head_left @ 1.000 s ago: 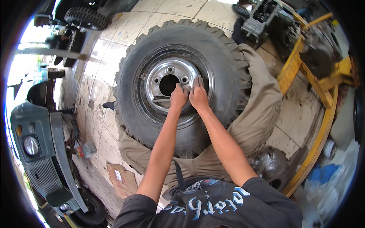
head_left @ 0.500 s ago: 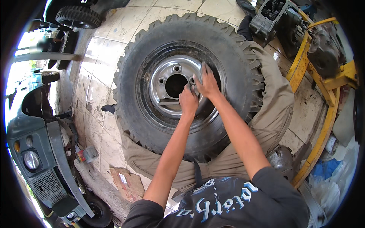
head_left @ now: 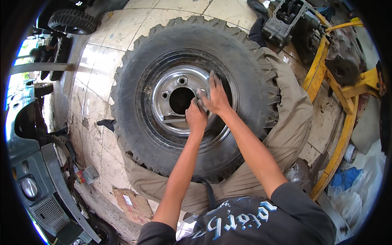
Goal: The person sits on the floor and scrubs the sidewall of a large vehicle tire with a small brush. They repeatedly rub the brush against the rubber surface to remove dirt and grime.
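A big off-road tyre (head_left: 249,85) lies flat between my legs, with a shiny bare-metal wheel rim (head_left: 159,107) inside it. The rim has a round centre hole (head_left: 181,101) with bolt holes about it. Just below and right of that hole, my left hand (head_left: 197,116) is closed. A flat grey strip (head_left: 174,120) sticks out leftward from it over the rim; its exact kind is unclear. My right hand (head_left: 216,98) lies over the rim's right side, long fingers stretched out and thumb side near the left fingers. Its fingertips look dark with grime.
A yellow steel stand (head_left: 347,130) and a greasy gear housing (head_left: 281,24) are on the right. Clear plastic sheeting (head_left: 359,196) lies at the lower right. A dark green vehicle front (head_left: 34,171) stands left, near a flattened cardboard piece (head_left: 132,205) on the tiled floor.
The whole view has shifted, so the wheel appears a little lower and farther left. Both hands keep nearly the same place on the rim.
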Demonstrator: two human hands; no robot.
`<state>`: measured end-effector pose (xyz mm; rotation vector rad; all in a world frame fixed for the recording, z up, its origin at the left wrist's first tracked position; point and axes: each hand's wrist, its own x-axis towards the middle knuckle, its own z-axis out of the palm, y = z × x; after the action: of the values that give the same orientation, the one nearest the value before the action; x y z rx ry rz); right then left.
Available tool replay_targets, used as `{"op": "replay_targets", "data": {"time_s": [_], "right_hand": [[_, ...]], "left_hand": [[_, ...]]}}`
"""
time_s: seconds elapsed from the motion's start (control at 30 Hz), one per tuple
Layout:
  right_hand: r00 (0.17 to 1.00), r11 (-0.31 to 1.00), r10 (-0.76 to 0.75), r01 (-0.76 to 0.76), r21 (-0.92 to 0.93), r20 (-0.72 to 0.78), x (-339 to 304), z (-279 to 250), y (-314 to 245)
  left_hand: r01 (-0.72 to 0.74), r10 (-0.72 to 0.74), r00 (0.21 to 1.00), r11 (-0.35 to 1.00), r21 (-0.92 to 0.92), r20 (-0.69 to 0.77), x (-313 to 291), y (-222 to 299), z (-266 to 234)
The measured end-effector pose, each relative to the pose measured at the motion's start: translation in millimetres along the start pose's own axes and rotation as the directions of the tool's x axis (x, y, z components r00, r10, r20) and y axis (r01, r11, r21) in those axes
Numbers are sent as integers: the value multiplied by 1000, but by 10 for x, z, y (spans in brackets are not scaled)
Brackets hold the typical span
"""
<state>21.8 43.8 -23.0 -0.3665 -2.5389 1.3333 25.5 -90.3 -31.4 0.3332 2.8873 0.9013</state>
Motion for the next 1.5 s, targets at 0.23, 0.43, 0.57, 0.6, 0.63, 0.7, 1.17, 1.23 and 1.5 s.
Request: {"op": "replay_targets", "data": {"time_s": [0.23,0.43,0.57,0.6,0.63,0.7,1.17,1.23,1.5], "right_hand": [[999,997,-40,42,-59,22,-233,-3,78],[993,992,-91,97,-85,73,-46,-62,68],[992,988,-43,60,-144,119,-388,-194,-139],[992,986,-14,35,-162,126,-392,-153,-174],[993,990,-32,47,-135,112,-245,-106,-117],[995,995,-55,61,-74,77,117,-64,50],[997,996,-42,46,-78,58,139,-40,122],[999,996,6,-1,-85,51,-160,-46,20],[998,998,-38,36,-44,-56,-48,9,96]], "left_hand": [[51,-53,998,998,44,45,32,87,-52],[30,-31,998,999,37,45,44,111,-69],[44,-46,998,998,45,38,31,137,-88],[36,-38,998,999,40,40,28,161,-111],[29,-30,999,999,35,42,22,164,-112],[21,-22,997,999,24,67,8,142,-62],[11,-14,998,999,53,60,38,132,-7],[12,-16,998,999,52,60,16,85,-33],[46,-53,996,995,88,74,66,158,-74]]}}
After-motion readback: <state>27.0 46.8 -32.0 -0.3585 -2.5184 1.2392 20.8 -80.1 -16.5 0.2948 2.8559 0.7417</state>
